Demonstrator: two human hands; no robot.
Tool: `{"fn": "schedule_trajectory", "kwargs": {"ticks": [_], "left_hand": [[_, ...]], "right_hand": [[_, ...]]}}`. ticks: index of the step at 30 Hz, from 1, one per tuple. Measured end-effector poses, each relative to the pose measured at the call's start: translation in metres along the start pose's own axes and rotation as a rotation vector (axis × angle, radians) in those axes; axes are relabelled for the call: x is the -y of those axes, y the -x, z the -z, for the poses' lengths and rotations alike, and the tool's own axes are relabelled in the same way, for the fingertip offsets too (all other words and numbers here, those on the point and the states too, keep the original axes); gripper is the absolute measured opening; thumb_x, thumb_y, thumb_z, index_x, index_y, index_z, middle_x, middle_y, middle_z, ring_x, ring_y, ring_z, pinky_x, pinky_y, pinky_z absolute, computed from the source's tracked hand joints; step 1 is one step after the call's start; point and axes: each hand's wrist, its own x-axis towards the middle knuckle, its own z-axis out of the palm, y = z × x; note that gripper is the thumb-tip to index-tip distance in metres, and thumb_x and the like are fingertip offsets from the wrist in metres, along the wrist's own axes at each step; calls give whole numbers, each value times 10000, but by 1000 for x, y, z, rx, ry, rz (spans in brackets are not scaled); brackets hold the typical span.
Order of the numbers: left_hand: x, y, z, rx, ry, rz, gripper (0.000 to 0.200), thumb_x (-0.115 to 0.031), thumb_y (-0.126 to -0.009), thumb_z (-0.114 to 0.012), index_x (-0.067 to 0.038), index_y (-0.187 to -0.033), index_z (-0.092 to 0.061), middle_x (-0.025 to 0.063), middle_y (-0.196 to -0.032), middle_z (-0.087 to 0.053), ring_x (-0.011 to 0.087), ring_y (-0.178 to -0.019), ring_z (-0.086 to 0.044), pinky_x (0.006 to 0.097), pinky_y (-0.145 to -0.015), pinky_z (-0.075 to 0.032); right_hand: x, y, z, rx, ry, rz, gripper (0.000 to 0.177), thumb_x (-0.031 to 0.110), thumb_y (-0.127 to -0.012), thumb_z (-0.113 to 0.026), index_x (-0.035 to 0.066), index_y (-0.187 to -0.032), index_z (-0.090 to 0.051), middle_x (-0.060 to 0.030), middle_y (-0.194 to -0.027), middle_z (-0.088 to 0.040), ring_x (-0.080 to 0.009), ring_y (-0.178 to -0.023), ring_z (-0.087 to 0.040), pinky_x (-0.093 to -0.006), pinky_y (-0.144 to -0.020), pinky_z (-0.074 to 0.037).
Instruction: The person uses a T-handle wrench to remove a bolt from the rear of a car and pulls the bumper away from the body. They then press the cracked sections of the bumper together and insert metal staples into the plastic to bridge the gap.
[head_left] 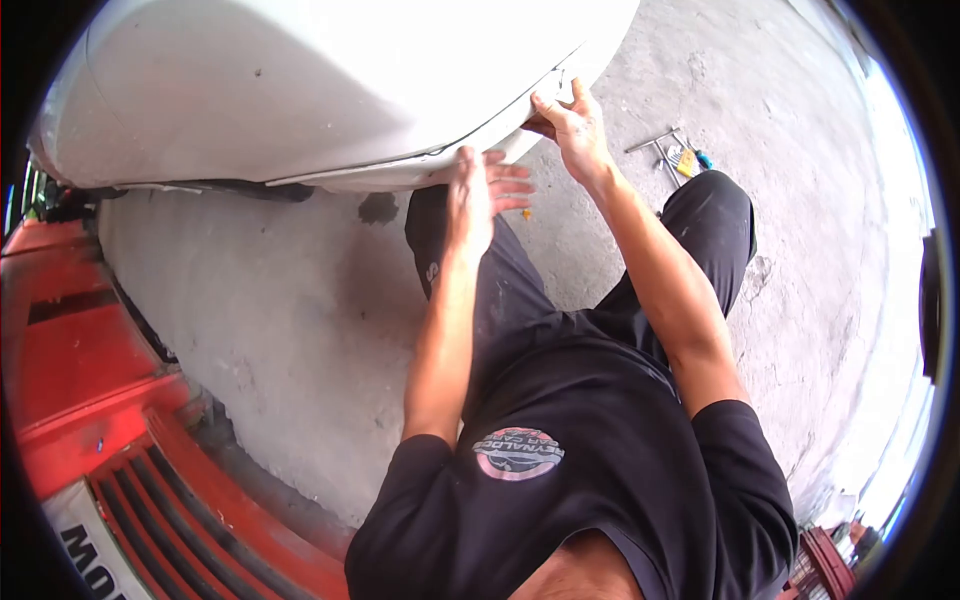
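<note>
A glossy white, curved painted body panel of a car [330, 100] fills the upper left of the view, just beyond the person's knees. Along its lower edge lies a long, narrow white plastic-looking strip [485, 138], set off by a thin dark seam. The strip's long axis slants from the left, near the middle of the panel, up to the right, where that end points away from the person.

The person's right hand [577, 130] is at the strip's right part, thumb and forefinger against its face and other fingers curled towards its underside (whether they truly pinch it cannot be told). The left hand [475, 195] is spread, slightly blurred, beside the lower edge; contact there cannot be told either.

On the grey concrete floor [270, 300], beyond the right knee, lie a silvery metal T-shaped tool [655, 140], a small yellow object [686, 163] and a teal-handled tool [704, 159], close together. A red metal structure with dark slats [90, 350] stands to the left.
</note>
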Motion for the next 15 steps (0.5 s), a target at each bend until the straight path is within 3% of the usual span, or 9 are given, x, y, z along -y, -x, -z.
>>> {"fn": "schedule_trajectory", "kwargs": {"ticks": [2,6,8,9,10,12,13,14,15], "left_hand": [[7,17,37,-165,-214,-141,789,-637,-1095,-354,72,-1436,-405,287,-1174,-673,359,-926,-739,450,-754,-640],[8,27,118,-1095,-354,-570,679,-569,-1110,-399,11,-1462,-411,246,-1387,-549,357,-1214,-623,504,-982,-567],[-3,13,137,-1277,-408,-750,688,-505,-1131,-396,86,-1483,-387,306,-1459,-482,385,-1359,-513,496,-1126,-450],[-8,-6,136,-1319,-362,-804,695,-501,-1133,-390,100,-1481,-393,314,-1514,-427,402,-1413,-458,493,-1173,-405],[-25,-43,103,-1518,-338,-644,712,-562,-1105,-385,29,-1500,-400,251,-1500,-440,384,-1410,-464,500,-1198,-387],[-29,-90,74,-1232,-29,-989,709,-556,-1096,-373,-2,-1537,-385,239,-1538,-411,382,-1434,-448,498,-1210,-386],[-48,-88,43,-939,276,-1002,716,-566,-1076,-365,-40,-1561,-365,218,-1545,-411,374,-1416,-466,517,-1188,-417],[-62,-74,11,-919,382,-925,719,-563,-1054,-387,-69,-1575,-346,202,-1551,-407,366,-1396,-484,536,-1155,-452],[-53,-87,36,-1037,203,-949,710,-552,-1056,-379,-69,-1575,-340,205,-1545,-407,366,-1389,-490,538,-1147,-463]], "right_hand": [[9,3,-4,71,-137,0,604,114,-1024,-674,-79,-1449,-290,-232,-1085,-730,-299,-968,-757,-452,-939,-629],[12,3,-4,43,-85,-13,701,112,-1032,-659,-95,-1528,-209,-252,-1115,-722,-309,-995,-754,-462,-962,-627],[16,7,-3,16,1,-91,834,124,-983,-715,-121,-1596,-206,-310,-1275,-688,-326,-1174,-703,-408,-1037,-558],[19,6,-2,3,1,-89,834,124,-983,-715,-121,-1596,-206,-310,-1275,-688,-326,-1174,-703,-408,-1037,-558],[21,5,-2,10,-22,-75,823,137,-975,-723,-114,-1588,-235,-305,-1276,-689,-327,-1175,-704,-408,-1046,-553],[19,12,-8,4,-40,-68,812,149,-967,-731,-107,-1580,-263,-301,-1277,-691,-328,-1177,-704,-408,-1055,-547],[18,2,-5,-12,20,2,796,163,-959,-741,-108,-1561,-294,-296,-1279,-692,-332,-1182,-701,-414,-1061,-543],[13,-3,1,7,88,36,781,176,-950,-750,-109,-1541,-325,-291,-1280,-693,-336,-1187,-697,-420,-1066,-538],[20,-3,3,58,22,-9,758,182,-938,-760,-123,-1504,-359,-297,-1270,-693,-339,-1166,-706,-405,-1048,-551]]}}
